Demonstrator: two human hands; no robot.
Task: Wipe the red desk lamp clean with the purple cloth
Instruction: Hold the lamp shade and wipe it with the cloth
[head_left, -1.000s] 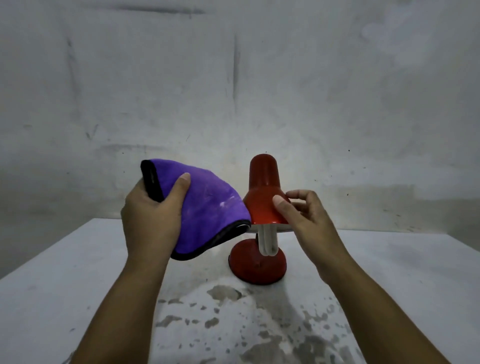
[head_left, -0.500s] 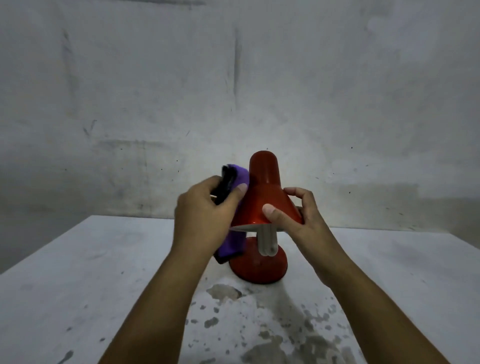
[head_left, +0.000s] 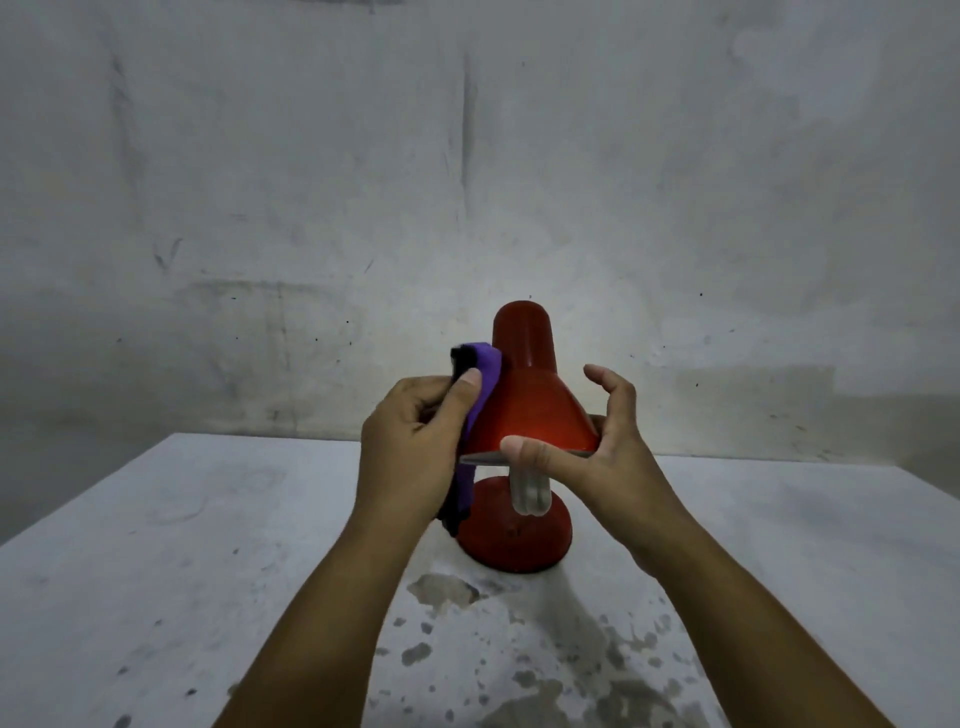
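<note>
Purple microfibre cloth with a black edge (head_left: 480, 387) is pressed against the left side of the shade of the red metal desk lamp (head_left: 527, 410), which stands on the stained white worktop (head_left: 208, 545). The left hand (head_left: 410, 447) grips the folded cloth, thumb on top. The right hand (head_left: 582, 457) steadies the shade at its right side: its thumb lies on the front rim and its fingers curl behind. Wiping of the shade seems just begun. Next, I think, the cloth must slide around the shade, then go down to the lamp's round base.
</note>
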